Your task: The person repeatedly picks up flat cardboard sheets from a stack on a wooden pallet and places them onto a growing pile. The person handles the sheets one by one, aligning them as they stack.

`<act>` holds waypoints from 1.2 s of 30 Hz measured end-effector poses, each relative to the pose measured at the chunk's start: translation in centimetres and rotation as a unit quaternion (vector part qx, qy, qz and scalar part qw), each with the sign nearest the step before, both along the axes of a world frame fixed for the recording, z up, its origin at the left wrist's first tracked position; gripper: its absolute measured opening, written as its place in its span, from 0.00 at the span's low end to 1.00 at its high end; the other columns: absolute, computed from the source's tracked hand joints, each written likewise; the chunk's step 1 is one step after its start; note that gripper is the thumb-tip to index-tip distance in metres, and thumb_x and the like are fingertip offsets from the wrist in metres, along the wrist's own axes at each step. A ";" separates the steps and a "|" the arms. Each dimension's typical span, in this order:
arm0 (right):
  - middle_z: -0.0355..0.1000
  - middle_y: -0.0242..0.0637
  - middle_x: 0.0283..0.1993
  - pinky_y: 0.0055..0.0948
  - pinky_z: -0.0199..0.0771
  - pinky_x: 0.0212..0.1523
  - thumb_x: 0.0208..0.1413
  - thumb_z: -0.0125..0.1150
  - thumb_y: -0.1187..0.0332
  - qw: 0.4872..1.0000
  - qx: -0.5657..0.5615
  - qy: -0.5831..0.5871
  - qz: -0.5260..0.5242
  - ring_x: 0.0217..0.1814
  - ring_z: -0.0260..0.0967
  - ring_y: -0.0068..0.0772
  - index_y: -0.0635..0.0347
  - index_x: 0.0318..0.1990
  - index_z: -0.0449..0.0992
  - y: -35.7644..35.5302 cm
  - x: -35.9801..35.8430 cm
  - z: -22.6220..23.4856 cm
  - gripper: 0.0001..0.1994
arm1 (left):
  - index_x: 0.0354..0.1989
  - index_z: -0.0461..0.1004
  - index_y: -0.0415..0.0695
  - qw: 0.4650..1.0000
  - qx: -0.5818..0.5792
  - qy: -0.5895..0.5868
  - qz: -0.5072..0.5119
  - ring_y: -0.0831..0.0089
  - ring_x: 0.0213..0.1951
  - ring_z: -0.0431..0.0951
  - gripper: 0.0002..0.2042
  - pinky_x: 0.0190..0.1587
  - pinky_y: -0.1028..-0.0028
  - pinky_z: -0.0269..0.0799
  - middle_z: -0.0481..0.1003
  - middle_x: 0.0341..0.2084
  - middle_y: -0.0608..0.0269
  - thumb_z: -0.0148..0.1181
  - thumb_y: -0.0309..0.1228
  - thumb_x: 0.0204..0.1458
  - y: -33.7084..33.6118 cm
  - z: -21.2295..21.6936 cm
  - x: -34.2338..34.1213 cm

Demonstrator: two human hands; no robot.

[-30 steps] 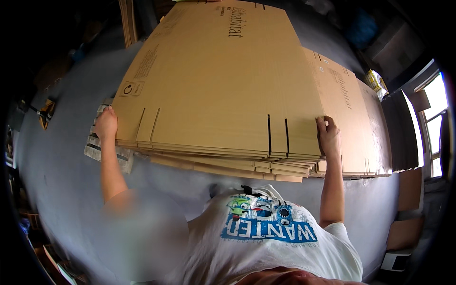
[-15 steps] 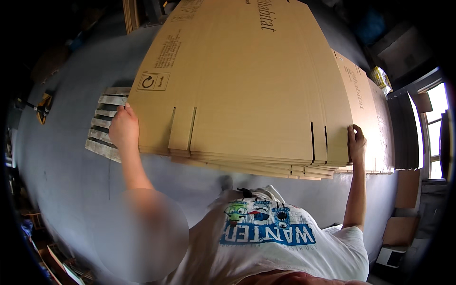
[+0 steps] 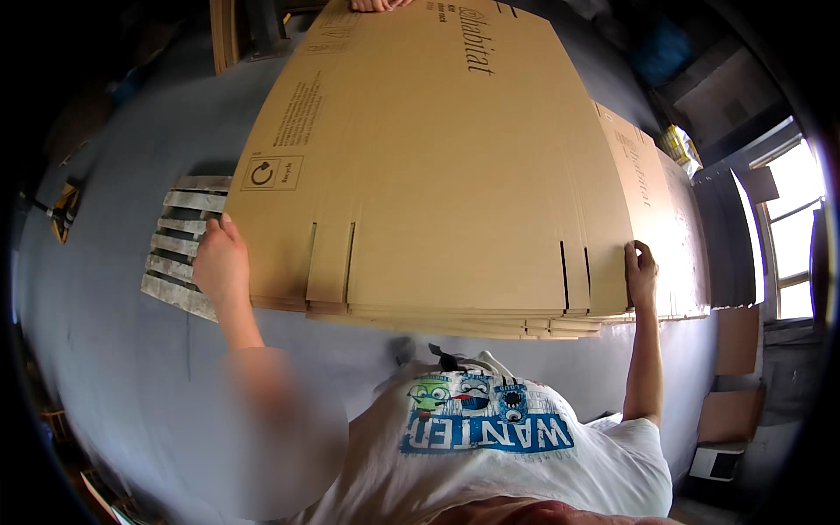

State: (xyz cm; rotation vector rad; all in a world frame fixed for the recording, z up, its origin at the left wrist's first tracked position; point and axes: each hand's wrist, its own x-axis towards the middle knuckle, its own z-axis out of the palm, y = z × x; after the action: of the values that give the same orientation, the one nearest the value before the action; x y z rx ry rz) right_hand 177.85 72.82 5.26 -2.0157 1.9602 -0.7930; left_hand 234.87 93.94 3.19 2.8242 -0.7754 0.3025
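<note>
A stack of large flattened brown cardboard boxes fills the middle of the view, lifted off the ground. My left hand grips its near left corner and my right hand grips its near right corner. At the far edge another person's hand holds the same stack. The top sheet has slots cut into its near edge.
A grey wooden pallet lies on the grey floor under the stack's left corner. More flattened cardboard lies to the right. A bright window and small boxes are at the right side.
The stack has risen closer to the camera and my hands have spread wider on its corners. The pallet underneath has come into view at the left.
</note>
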 end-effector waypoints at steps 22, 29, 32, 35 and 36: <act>0.64 0.40 0.14 0.30 0.57 0.18 0.56 0.55 0.61 0.999 -0.038 -0.021 -0.003 0.15 0.57 0.25 0.64 0.36 0.73 -0.5 -0.5 -1.0 0.14 | 0.34 0.67 0.44 1.000 0.010 0.001 0.002 0.54 0.35 0.76 0.19 0.33 0.56 0.71 0.76 0.30 0.55 0.35 0.46 0.60 -0.3 0.0 0.1; 0.67 0.42 0.15 0.30 0.60 0.18 0.55 0.55 0.60 0.997 -0.069 -0.018 0.006 0.15 0.61 0.30 0.64 0.34 0.73 -0.5 -1.4 -1.5 0.14 | 0.35 0.67 0.44 1.000 0.011 -0.011 -0.013 0.54 0.34 0.76 0.19 0.32 0.56 0.72 0.76 0.29 0.55 0.35 0.46 0.60 -0.3 -0.4 0.2; 0.66 0.39 0.14 0.29 0.60 0.18 0.55 0.56 0.58 0.999 -0.042 -0.016 -0.008 0.15 0.61 0.27 0.64 0.33 0.74 -0.7 -0.7 -0.8 0.15 | 0.35 0.67 0.44 1.000 0.015 -0.004 0.002 0.54 0.34 0.76 0.20 0.32 0.56 0.72 0.76 0.30 0.54 0.34 0.47 0.59 -0.4 0.3 0.0; 0.66 0.39 0.15 0.28 0.60 0.18 0.55 0.56 0.57 0.999 -0.032 -0.040 -0.010 0.15 0.61 0.25 0.65 0.34 0.74 -0.5 -1.1 -0.8 0.16 | 0.37 0.67 0.44 1.000 0.009 0.010 -0.005 0.54 0.35 0.76 0.20 0.33 0.55 0.71 0.76 0.32 0.53 0.34 0.47 0.59 0.1 0.1 0.0; 0.67 0.39 0.15 0.28 0.60 0.19 0.54 0.57 0.57 0.999 -0.021 -0.029 -0.014 0.16 0.61 0.25 0.65 0.34 0.74 -0.5 -1.3 -0.7 0.17 | 0.38 0.67 0.43 1.000 0.000 0.006 -0.008 0.53 0.35 0.76 0.20 0.34 0.55 0.71 0.76 0.32 0.53 0.34 0.47 0.59 0.0 0.2 0.0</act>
State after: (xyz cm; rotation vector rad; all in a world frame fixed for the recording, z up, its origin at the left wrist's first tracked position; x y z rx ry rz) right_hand 176.52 72.31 4.60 -1.9680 1.9600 -0.8964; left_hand 234.86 93.97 3.43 2.8161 -0.7940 0.2837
